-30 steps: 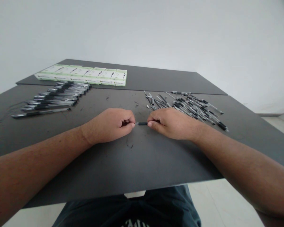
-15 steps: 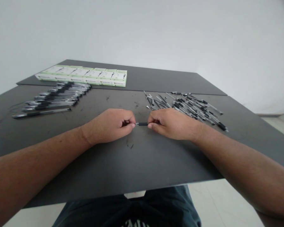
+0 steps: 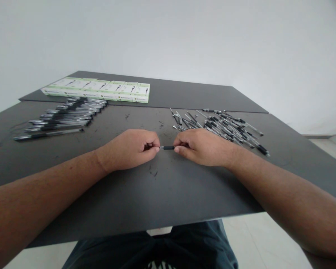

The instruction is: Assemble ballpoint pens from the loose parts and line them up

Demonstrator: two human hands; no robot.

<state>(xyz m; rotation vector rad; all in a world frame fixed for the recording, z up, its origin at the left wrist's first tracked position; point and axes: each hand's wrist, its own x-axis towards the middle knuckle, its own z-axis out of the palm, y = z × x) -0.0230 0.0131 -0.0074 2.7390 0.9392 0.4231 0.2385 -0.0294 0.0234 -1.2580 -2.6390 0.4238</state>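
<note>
Between my two hands runs a pen (image 3: 168, 148), held level just over the dark table; its black grip and a short clear piece show, and the rest is hidden by my fingers. My left hand (image 3: 133, 148) pinches its left end between thumb and forefinger. On the other end, my right hand (image 3: 200, 147) pinches the pen by the black grip in the same way. Behind my right hand lies a loose heap of pen parts (image 3: 229, 127), clear barrels with black grips. Thin refills and small tips (image 3: 180, 118) lie at the heap's left side.
Clear pens with black grips (image 3: 64, 114) lie in a slanting row at the left. Behind them, white and green boxes (image 3: 106, 89) stand side by side on the far table. Small dark marks spot the near tabletop (image 3: 145, 201). A pale wall rises behind.
Hardly anything differs. Both hands keep their pinch on the pen, with only a very slight shift in view; the heap, the row and the boxes stay put.
</note>
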